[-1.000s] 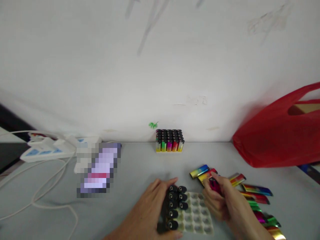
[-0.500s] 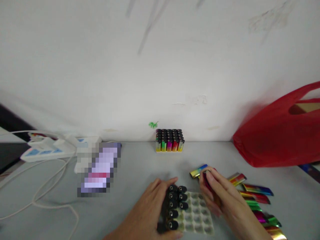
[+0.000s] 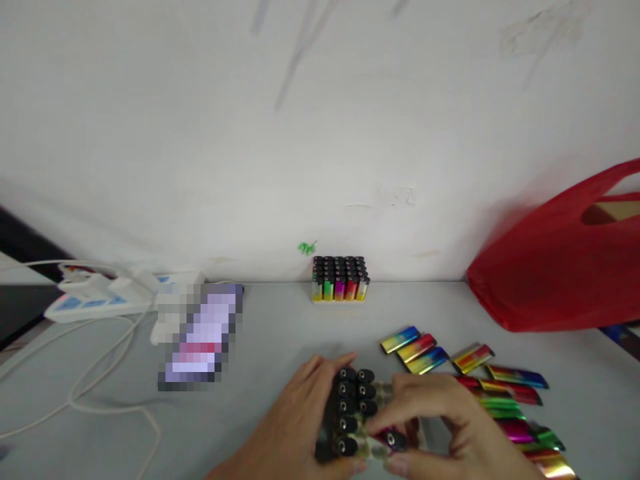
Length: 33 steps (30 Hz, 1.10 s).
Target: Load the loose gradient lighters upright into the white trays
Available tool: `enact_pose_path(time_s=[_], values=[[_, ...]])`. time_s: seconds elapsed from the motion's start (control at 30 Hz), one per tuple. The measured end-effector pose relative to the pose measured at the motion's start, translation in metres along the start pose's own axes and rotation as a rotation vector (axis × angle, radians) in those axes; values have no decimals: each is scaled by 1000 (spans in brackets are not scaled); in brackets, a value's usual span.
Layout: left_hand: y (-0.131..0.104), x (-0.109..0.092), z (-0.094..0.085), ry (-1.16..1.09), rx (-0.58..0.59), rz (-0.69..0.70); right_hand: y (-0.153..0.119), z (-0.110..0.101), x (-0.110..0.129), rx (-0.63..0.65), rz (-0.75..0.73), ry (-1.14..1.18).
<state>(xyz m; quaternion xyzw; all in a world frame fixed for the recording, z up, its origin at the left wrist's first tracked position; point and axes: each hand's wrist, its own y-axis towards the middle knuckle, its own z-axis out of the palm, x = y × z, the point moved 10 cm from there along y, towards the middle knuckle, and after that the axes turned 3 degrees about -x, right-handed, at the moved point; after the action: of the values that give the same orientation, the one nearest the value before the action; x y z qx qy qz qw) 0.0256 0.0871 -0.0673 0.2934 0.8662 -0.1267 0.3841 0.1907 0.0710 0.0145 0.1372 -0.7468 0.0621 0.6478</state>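
My left hand (image 3: 290, 423) is curled round the left side of a pale moulded tray (image 3: 378, 449), thumb at the near edge and fingers at the far one. Black-ended lighters (image 3: 346, 407) stand upright there in two columns, the right one shorter. My right hand (image 3: 445, 417) is over the tray's near right part, pinching a purple lighter (image 3: 396, 440) between thumb and fingers, its black end up. Whether this lighter sits in a socket is hidden. Most of the tray's right side is behind that hand.
Shiny loose lighters (image 3: 424, 360) lie flat to the right. A full block of lighters (image 3: 340, 287) stands by the wall. A red bag (image 3: 560, 280) is at the back right. A phone (image 3: 205, 333), a power strip (image 3: 100, 300) and white cables (image 3: 75, 373) occupy the left.
My right hand has moved left and nearer to me, bringing the lighter from beside the tray to over its near part. More loose lighters are uncovered. My left hand stays put.
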Motion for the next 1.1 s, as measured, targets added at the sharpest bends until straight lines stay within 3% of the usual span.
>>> enact_pose_path(time_s=[0.37,0.63,0.73,0.87,0.97,1.1], values=[[1,-2,-2,21,16,-14,-2,13,4,60,44,-16],[0,-7,-1,4,52,-16,3,0,6,-52,-116,-140],[0,-9,-8,-3,38,-85,3,-16,-4,-168,-68,-205],[2,-9,-7,-22,38,-70,-3,-59,-21,-474,57,-480],[2,-2,-4,-16,20,-43,-9,-84,-23,-640,95,-908],[-1,6,2,-10,10,-27,-10,-90,-34,-639,229,-1297]])
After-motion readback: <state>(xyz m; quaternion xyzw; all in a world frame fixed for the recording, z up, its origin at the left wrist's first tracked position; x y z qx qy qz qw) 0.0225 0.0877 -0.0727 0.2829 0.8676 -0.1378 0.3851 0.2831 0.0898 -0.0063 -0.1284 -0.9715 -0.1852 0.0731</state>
